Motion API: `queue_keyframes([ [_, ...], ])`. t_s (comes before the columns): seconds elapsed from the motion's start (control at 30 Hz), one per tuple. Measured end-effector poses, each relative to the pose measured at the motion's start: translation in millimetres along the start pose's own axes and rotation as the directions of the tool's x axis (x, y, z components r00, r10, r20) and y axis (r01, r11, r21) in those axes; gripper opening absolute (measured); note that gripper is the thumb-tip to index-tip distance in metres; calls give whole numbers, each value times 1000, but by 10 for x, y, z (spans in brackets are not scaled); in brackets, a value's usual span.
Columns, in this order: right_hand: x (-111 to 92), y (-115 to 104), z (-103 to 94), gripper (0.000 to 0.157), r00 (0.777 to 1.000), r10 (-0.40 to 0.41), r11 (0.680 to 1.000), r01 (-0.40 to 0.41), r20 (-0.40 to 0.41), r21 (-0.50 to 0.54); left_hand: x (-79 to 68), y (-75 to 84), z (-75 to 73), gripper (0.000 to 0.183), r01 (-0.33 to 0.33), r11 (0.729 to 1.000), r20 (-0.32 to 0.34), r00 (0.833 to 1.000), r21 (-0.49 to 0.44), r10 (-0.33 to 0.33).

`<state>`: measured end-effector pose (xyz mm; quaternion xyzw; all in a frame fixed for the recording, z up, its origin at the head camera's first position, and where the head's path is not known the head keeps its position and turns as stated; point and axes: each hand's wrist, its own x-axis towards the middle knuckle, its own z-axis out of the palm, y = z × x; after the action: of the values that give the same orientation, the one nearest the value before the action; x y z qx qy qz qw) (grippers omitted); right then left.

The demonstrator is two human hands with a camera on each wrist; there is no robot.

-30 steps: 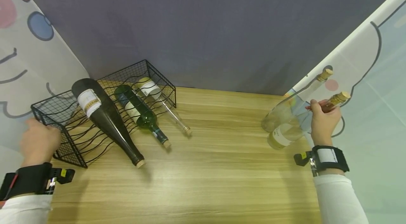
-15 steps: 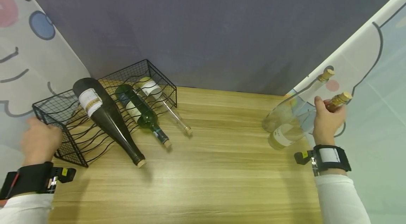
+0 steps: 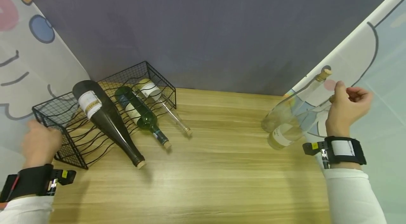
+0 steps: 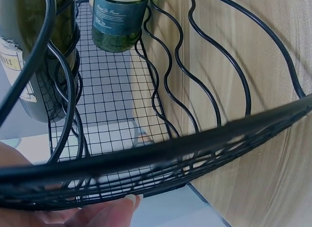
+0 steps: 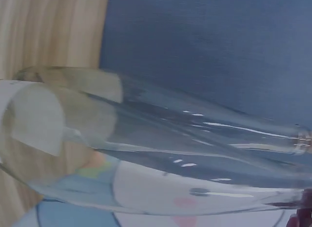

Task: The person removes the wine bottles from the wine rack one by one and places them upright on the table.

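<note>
Left hand [image 3: 42, 143] grips the near-left end of the black wire rack [image 3: 71, 150], fingers [image 4: 112, 211] curled under its rim; most of the hand is cut off in the left wrist view. Rack's long axis runs from those fingers away to the back right.

Three bottles lie across its wavy rods, corked necks aimed away from the left fingers, toward the open front. Dark bottle [image 3: 108, 120] is nearest them, green bottle [image 3: 142, 116] further off, slim clear bottle [image 3: 163, 102] farthest. Necks stick out past the rack edge above the bench [image 3: 215, 167]. Left wrist view crops the dark bottle and the green one's top.

Right hand [image 3: 349, 107] is at the top of the labelled clear bottle [image 3: 285, 132], fingers loosely bent, nothing visible between them; whether they touch the neck is unclear. This bottle stands upright, base on the bench below the fingers, long axis rising to them, cork mostly hidden behind the hand. Second clear bottle [image 3: 279, 109] stands upright just behind it, cork visible, beyond the right fingers. Contents of both hard to make out; right wrist view blurs and overlaps them.
</note>
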<state>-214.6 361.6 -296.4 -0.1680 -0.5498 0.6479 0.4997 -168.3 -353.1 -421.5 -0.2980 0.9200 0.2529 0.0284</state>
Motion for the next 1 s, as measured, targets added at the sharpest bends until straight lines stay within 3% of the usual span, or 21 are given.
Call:
queue_keyframes([
  [0.1,-42,-120,68,24,999,-47,998,46,-14,-45,0,-11,8,61,7,1000,3,1000,-4,-7],
  [0.2,-106,-225,140,22,993,-119,980,118,2,-161,-2,-16,19,61,14,1000,1,1000,-11,-14],
  [0.33,-183,-306,242,19,976,-207,933,217,68,-287,-7,-16,24,60,18,1000,2,1000,-15,-18],
  [0.47,-274,-330,352,18,959,-252,906,280,129,-317,-4,-16,18,60,5,1000,6,1000,-12,-5],
  [0.6,-396,-343,478,19,947,-267,895,312,178,-318,4,-12,12,61,0,1000,7,1000,-9,0],
  [0.83,-532,-286,700,20,922,-203,905,305,329,-296,7,-10,16,63,17,1000,3,1000,-17,-17],
  [1.0,-527,-99,800,23,882,-138,893,308,451,-328,13,-1,9,63,25,1000,6,1000,-5,-25],
])
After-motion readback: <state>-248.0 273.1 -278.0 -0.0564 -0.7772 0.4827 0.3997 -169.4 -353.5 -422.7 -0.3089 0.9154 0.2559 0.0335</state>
